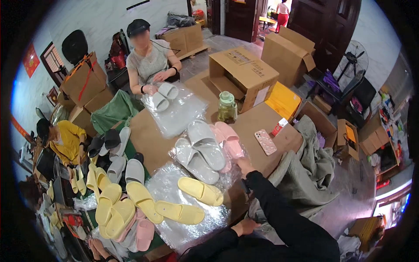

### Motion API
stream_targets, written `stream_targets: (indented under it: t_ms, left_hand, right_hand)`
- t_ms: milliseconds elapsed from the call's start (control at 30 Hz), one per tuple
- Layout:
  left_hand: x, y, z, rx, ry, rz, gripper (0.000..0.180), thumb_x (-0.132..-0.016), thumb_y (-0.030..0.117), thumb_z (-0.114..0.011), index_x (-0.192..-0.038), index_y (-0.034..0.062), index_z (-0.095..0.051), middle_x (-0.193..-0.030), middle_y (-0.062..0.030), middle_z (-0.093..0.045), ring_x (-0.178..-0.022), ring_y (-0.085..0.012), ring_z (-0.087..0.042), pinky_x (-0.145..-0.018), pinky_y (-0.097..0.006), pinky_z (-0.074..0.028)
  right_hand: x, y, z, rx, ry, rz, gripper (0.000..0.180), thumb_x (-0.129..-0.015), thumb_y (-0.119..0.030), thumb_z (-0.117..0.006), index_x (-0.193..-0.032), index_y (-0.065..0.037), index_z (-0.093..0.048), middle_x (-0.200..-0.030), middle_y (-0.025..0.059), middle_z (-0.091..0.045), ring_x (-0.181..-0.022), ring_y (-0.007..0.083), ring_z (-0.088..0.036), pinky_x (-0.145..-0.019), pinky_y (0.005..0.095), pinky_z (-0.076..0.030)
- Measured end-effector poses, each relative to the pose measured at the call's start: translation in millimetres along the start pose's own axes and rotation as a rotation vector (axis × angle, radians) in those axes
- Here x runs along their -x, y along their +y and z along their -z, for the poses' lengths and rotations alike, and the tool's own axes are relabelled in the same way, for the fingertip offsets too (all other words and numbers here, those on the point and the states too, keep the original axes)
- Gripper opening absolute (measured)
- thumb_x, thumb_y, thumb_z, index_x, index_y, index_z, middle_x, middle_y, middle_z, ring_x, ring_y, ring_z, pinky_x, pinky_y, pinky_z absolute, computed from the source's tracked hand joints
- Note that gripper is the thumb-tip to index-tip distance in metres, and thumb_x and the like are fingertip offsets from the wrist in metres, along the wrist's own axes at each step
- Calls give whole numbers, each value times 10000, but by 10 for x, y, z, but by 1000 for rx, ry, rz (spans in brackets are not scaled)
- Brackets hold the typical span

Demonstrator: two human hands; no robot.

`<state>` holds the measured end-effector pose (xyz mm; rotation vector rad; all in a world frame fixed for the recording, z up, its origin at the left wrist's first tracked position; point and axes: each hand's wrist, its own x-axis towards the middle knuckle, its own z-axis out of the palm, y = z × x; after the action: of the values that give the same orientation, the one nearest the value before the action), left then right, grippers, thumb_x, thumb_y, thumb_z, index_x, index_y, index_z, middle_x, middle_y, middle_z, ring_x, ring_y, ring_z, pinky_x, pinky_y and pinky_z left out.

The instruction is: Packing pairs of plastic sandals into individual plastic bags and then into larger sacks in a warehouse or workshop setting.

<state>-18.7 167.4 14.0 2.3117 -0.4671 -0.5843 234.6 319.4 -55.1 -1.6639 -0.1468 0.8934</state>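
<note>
My right hand (245, 166) reaches across the table to the near end of a pair of pink slippers (228, 142) in clear plastic. It touches them there, but its fingers are mostly hidden. Against the pink pair lie bagged grey slippers (201, 150). My left hand (245, 227) is low at the table's near edge, beside a grey-green cloth (301, 161); its fingers are too unclear to read. Left of it, a yellow slipper (200, 191) and another yellow slipper (180, 212) rest on clear plastic bags (185, 233).
Loose yellow, pink, grey and black slippers heap up at left. Across the table a person (150, 65) handles bagged grey slippers (163, 98). A green jug (227, 107), an open carton (244, 70) and a phone (265, 142) stand or lie on the table. Another person (65, 139) is at left.
</note>
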Motion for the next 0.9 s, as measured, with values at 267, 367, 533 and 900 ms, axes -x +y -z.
stream_targets:
  t_ms: [267, 367, 533, 900]
  left_hand:
    - [65, 113, 307, -152, -4, 116, 552, -801, 42, -434, -1348, 108, -389, -877, -184, -612, -808, -337, -593, -706, -428, -460]
    - [181, -178, -187, -143, 406, 135, 606, -798, 33, -453, -1379, -19, -288, -694, -167, -596, -548, -328, -561, -537, -433, -430]
    - [41, -3, -142, -203, 463, 71, 607, -810, 54, -454, -1384, -23, -272, -590, -136, -560, -504, -313, -541, -508, -422, -427]
    - [379, 14, 81, -271, 355, -189, 700, -781, 41, -481, -1424, 219, -268, -1325, -203, -426, -914, -332, -609, -839, -394, -453]
  right_hand:
    - [-174, -87, 8, 227, 304, 253, 198, -690, -34, -608, -874, 37, -612, -714, 64, -590, -577, 142, -526, -470, 308, -383]
    - [488, -757, -572, 25, 172, 347, 152, -705, -19, -591, -856, 3, -596, -729, 35, -571, -639, 123, -540, -515, 279, -409]
    - [1108, -1616, -538, -270, -246, 254, 262, -757, 7, -542, -1015, -15, -579, -875, 70, -617, -722, 169, -593, -651, 294, -490]
    - [3254, -2908, 1261, -821, -236, 514, 347, -796, -40, -485, -1143, -51, -509, -1055, 88, -582, -969, 184, -591, -839, 313, -509]
